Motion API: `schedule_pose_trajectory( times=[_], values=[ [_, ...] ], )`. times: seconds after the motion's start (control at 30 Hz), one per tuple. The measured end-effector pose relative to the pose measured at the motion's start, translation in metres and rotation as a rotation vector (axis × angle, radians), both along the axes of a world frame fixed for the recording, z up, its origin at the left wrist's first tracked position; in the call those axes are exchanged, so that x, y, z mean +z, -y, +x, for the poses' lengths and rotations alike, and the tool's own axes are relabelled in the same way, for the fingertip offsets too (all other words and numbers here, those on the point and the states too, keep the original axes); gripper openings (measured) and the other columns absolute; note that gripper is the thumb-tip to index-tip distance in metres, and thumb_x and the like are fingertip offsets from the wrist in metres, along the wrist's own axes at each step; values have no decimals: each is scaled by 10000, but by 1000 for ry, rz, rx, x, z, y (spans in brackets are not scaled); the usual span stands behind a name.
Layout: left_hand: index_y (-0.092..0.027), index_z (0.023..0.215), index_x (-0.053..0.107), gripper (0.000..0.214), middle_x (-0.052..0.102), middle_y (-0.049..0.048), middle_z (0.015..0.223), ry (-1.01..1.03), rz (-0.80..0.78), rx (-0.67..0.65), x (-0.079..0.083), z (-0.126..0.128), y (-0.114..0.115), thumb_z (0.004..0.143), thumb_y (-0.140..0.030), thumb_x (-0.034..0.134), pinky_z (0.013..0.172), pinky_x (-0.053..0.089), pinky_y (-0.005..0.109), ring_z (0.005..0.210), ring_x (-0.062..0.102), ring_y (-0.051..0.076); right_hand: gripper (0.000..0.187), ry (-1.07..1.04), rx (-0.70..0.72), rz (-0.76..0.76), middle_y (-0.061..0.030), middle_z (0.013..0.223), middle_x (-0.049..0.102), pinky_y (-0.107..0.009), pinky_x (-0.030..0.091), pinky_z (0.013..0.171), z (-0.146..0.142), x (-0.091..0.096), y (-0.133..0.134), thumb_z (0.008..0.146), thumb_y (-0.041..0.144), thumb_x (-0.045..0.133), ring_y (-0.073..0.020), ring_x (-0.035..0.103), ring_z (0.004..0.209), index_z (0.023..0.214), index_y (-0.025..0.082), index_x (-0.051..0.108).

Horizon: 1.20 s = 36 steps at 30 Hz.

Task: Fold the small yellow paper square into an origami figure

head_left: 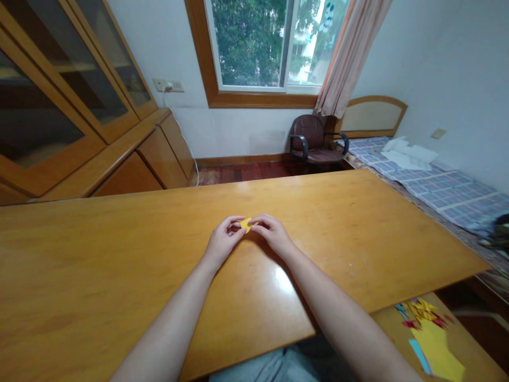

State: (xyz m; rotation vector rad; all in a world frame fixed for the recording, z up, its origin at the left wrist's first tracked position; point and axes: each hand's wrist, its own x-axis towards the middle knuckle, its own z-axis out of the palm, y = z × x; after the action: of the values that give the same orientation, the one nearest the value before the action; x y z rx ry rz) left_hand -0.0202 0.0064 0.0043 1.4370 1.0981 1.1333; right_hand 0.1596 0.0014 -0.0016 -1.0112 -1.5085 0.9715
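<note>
From the head camera, the left hand (pixel 221 243) and right hand (pixel 275 236) meet above the middle of the wooden table (pixel 119 265). Each grip is pinched narrow on the small yellow folded paper (pixel 246 224), held between the fingertips just over the tabletop. Coloured paper sheets (pixel 431 339) lie well apart at the lower right.

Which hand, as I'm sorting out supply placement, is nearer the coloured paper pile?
Right. The right hand pinches the yellow piece, with the coloured paper pile lying off to its right; the left hand holds the piece's other side, farther away.
</note>
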Motion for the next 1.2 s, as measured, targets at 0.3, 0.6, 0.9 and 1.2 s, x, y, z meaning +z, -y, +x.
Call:
schedule_pose_trajectory(
  times=[0.3,0.6,0.9,1.2],
  values=[
    [-182,1044,640,367,650,7,809,-13,-14,-28,1,0,2,722,-338,723,772,491,277,780,618,154,112,-64,-10,-42,-17,832,657,-283,458,764,-1,-7,-3,776,311,692,-160,596,797,799,202,694],
    [-186,1057,652,338,666,30,891,-89,53,-27,-1,1,5,757,-333,701,795,503,278,840,631,166,124,-118,-22,-153,-5,778,658,-255,447,693,-3,-1,1,771,308,674,-139,579,716,797,187,665],
    [-178,1077,629,368,641,22,886,-71,40,-46,-2,1,5,767,-361,705,801,500,275,845,615,158,160,-147,-3,-185,1,756,642,-235,446,612,-4,2,4,764,332,685,-123,566,654,809,184,644],
    [-173,1078,630,383,648,31,892,-59,15,-54,-2,1,5,752,-355,716,803,498,286,848,620,165,203,-228,27,-230,17,719,623,-228,458,562,-4,-4,4,777,327,686,-112,575,596,903,193,603]
  ],
)
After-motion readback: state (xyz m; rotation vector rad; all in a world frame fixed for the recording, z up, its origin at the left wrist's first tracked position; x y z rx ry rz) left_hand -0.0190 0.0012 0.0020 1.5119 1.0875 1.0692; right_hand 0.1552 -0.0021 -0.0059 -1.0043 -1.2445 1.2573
